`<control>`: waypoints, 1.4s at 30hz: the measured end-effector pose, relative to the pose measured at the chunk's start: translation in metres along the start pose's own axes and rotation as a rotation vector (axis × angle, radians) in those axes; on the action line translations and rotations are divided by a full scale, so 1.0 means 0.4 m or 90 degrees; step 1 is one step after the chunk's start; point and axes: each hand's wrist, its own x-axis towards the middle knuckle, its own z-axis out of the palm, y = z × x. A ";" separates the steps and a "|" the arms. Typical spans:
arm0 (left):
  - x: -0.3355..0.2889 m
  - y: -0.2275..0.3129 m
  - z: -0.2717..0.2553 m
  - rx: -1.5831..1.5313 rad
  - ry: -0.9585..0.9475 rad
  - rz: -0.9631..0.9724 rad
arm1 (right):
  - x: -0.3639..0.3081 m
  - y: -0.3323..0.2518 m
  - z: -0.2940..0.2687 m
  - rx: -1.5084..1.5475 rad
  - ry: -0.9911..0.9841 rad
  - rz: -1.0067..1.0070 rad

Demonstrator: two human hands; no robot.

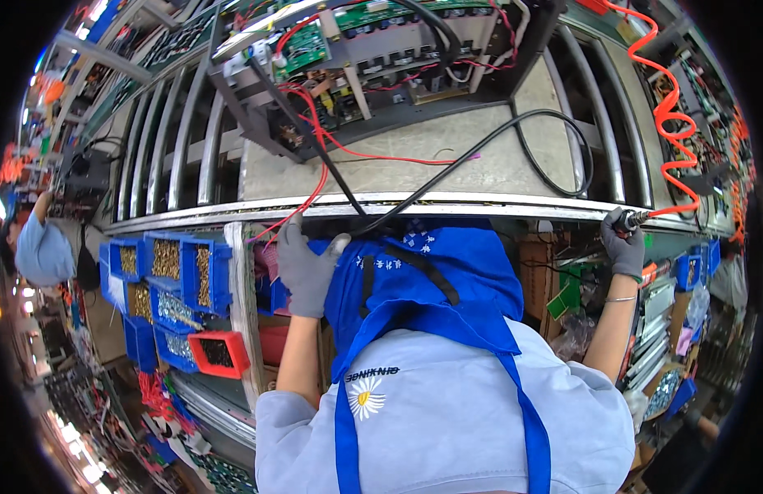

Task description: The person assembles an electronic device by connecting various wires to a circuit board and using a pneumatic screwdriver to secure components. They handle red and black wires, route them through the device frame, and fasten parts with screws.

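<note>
My left hand (310, 267), in a grey glove, is at the near edge of the roller conveyor. Its thumb stands apart from its fingers, and nothing shows between them. Red wires (322, 169) and a black cable (414, 196) run down close to its fingertips. Out to the right, my gloved right hand (624, 247) is closed around a small dark tool (634, 220) at the end of a red coiled hose (671, 123); my fingers hide most of it. Beyond the conveyor edge stands an open grey metal chassis (390, 74) with green circuit boards.
The metal rail (431, 202) borders the conveyor rollers (184, 140). Blue bins (202, 276) of screws and a red bin (219, 354) stand left of a pale post (246, 313). Another person in a blue sleeve (44, 247) is at far left. Stacked metal parts (653, 329) lie at right.
</note>
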 end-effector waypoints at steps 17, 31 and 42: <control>0.103 0.254 -0.014 -0.441 -0.412 0.117 | -0.124 0.307 -0.140 -0.474 -0.107 0.175; 0.988 0.205 -0.497 -1.121 0.022 0.253 | -0.296 0.929 0.146 -0.944 -0.675 0.222; 0.890 0.184 -0.340 -0.444 -0.297 -0.045 | -0.492 0.721 0.744 -0.705 -0.800 -0.789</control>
